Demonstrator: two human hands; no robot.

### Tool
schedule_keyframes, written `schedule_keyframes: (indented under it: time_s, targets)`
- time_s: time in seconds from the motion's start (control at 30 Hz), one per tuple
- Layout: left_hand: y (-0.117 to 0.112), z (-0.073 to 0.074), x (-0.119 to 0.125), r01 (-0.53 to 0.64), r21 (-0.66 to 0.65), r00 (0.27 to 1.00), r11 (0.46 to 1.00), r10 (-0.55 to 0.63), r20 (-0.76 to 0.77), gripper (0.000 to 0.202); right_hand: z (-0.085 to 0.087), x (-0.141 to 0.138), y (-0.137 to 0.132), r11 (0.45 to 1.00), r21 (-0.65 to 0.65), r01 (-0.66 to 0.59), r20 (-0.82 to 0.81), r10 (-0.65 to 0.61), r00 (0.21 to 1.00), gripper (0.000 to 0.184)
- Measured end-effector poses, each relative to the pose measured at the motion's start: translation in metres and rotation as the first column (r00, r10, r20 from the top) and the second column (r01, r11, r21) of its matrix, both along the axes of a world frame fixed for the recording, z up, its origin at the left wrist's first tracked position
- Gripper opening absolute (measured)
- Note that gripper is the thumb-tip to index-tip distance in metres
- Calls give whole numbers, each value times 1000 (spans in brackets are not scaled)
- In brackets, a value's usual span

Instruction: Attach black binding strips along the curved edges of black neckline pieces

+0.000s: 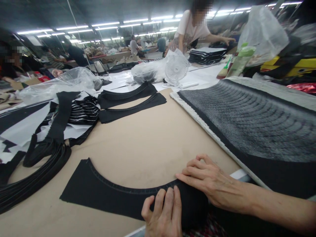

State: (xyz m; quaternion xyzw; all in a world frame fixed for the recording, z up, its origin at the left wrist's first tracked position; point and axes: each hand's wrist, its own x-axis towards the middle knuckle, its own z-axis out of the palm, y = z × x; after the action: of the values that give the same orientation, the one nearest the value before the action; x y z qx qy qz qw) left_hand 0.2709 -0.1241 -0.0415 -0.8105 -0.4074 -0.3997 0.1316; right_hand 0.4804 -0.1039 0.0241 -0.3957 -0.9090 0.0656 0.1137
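- The black fabric piece [103,194] lies at the near edge of the table [138,144]: flat, matte and crescent-shaped, its inner curve lined by a narrow band with small pale ticks.
- The left hand [163,210] rests on it with fingers bent and tips down; whether it pinches the cloth I cannot tell.
- The right hand [204,176] sits just beyond, fingers bent, at the inner curve's right end (its grip is also hard to judge).
- Close on the right, a slab with a rough, pale edge [202,121] carries black cloth with a grey, rippled sheen [271,121], crowding the right forearm's side.
- At left, a thick bundle of curved black strips [49,174] takes up the near side, beside crumpled black-and-white striped fabric [84,112] and smooth white sheets [27,125].
- Farther up lie two black curved pieces [111,116], similar in outline.
- Behind them stand a white round fan [176,69], filmy clear plastic [59,85] and a squared black-and-white stack [204,56].
- A co-worker in a white top [190,29] leans over that stack; a translucent green bottle [240,61] stands to its right.
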Motion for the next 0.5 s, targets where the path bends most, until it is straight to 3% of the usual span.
schedule_keyframes:
  time_s: [0.17, 0.3, 0.4, 0.5]
  targets:
    - [0, 0, 0, -10, -7, 1000, 1000, 10, -12, 34, -8, 0, -2, 999, -48, -12, 21, 13, 1000, 51]
    - [-1, 1, -1, 3, -17, 1000, 1000, -3, -19, 35, -15, 4, -7, 997, 46, -66, 86, 62, 994, 52]
    - [-1, 1, -2, 3, -8, 999, 1000, -3, -40, 34, -10, 4, -8, 989, 88, -118, 134, 106, 985, 51]
    - [-1, 1, -2, 0, 2, 999, 1000, 0, -37, 33, 3, 2, -3, 996, -55, -64, 64, 67, 996, 53]
